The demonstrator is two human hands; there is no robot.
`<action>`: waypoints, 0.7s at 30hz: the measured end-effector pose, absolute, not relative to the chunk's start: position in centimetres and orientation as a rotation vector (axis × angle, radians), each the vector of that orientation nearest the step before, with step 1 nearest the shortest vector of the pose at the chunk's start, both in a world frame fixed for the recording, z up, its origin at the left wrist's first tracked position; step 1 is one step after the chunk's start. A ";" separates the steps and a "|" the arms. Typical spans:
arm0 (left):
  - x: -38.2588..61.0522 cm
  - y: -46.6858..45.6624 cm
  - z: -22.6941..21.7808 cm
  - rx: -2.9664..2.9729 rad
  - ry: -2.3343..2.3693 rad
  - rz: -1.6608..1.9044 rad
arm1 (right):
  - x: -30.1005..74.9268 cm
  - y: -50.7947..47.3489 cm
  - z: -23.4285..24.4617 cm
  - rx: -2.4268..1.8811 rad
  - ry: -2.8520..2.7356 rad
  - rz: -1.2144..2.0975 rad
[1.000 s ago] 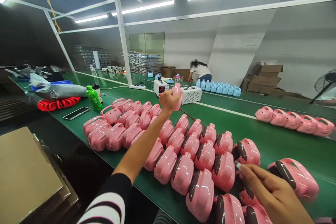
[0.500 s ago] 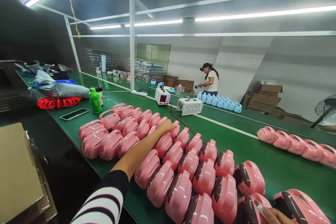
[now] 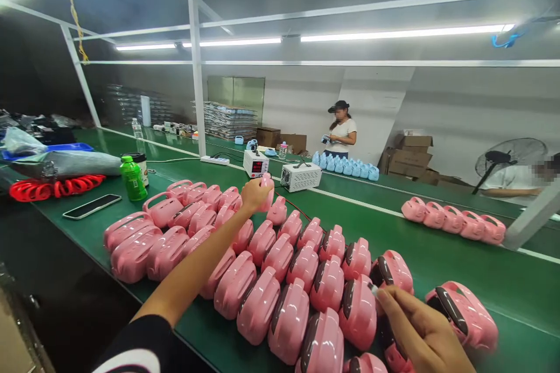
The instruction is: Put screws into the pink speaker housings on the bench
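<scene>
Several glossy pink plastic cases [image 3: 280,297] lie in rows on the green conveyor table [image 3: 437,256]. My left hand [image 3: 256,193] is stretched far forward and closed round one pink case [image 3: 266,191], held just above the far end of the rows. My right hand [image 3: 415,329] is at the lower right over the nearest cases, its fingers pinched on a small white thing [image 3: 375,289] that I cannot make out, beside a pink case with a dark band [image 3: 391,271].
A white power supply [image 3: 301,176] and a meter with a red display [image 3: 256,164] stand behind the rows. A green bottle [image 3: 133,178], a phone [image 3: 91,206] and a red coiled hose [image 3: 56,187] lie left. More pink cases [image 3: 452,220] sit right. Two other people [image 3: 342,131] work beyond, and a fan [image 3: 510,154] stands at right.
My left hand, which lay low among the far cases half a second ago, has risen with a pink case in it. My right hand has come back into view.
</scene>
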State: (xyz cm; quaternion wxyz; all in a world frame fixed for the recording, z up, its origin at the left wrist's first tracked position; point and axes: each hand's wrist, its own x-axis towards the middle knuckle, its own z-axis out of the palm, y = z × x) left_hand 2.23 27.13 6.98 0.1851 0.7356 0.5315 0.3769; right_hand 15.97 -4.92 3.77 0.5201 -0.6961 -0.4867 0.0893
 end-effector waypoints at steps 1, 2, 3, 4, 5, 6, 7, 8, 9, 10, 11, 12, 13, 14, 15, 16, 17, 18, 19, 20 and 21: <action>2.0 25.4 7.6 2.063 1.423 1.143 | 15.6 -4.5 4.3 -1.651 -1.190 0.236; 1.8 23.5 8.0 2.046 1.343 1.214 | 15.1 -4.0 4.8 -1.634 -1.216 0.254; 1.6 21.3 8.3 2.027 1.259 1.263 | 14.7 -3.5 5.3 -1.620 -1.241 0.266; 1.5 19.0 8.6 2.008 1.180 1.286 | 14.2 -3.1 5.7 -1.608 -1.261 0.273; 1.4 16.7 8.7 1.991 1.093 1.292 | 13.7 -2.6 6.0 -1.596 -1.276 0.277; 1.4 14.6 8.8 1.965 0.999 1.286 | 13.3 -2.3 6.2 -1.585 -1.290 0.289; 1.4 12.6 8.9 1.918 0.879 1.279 | 12.9 -2.2 6.4 -1.574 -1.300 0.302; 1.5 10.9 9.0 1.849 0.749 1.269 | 12.6 -2.2 6.5 -1.564 -1.297 0.310; 1.5 9.4 9.1 1.786 0.636 1.256 | 12.5 -2.3 6.5 -1.554 -1.290 0.315; 1.6 8.3 9.2 1.736 0.547 1.246 | 12.4 -2.6 6.6 -1.544 -1.286 0.321; 1.7 7.5 9.3 1.712 0.492 1.239 | 12.3 -3.0 6.6 -1.540 -1.282 0.330; 1.7 6.8 9.3 1.722 0.470 1.233 | 12.4 -3.4 6.7 -1.540 -1.273 0.340; 1.8 6.4 9.3 1.752 0.463 1.234 | 12.5 -3.9 6.8 -1.544 -1.264 0.354; 1.8 6.0 9.2 1.795 0.458 1.237 | 12.6 -4.3 6.8 -1.553 -1.262 0.373; 1.8 5.7 9.0 1.849 0.460 1.246 | 12.7 -4.6 6.9 -1.566 -1.274 0.394; 1.8 5.5 8.8 1.906 0.465 1.257 | 12.7 -4.8 6.8 -1.585 -1.291 0.405; 1.7 5.2 8.4 1.960 0.469 1.268 | 12.8 -5.0 6.6 -1.607 -1.311 0.404; 1.6 5.0 8.1 2.003 0.477 1.282 | 12.8 -5.1 6.3 -1.624 -1.327 0.389; 1.5 4.8 7.6 2.032 0.483 1.291 | 12.7 -5.1 5.8 -1.632 -1.331 0.358; 1.5 4.6 7.2 2.043 0.490 1.293 | 12.6 -5.1 5.1 -1.629 -1.318 0.316; 1.4 4.4 6.7 2.030 0.503 1.287 | 12.4 -5.0 4.4 -1.614 -1.293 0.275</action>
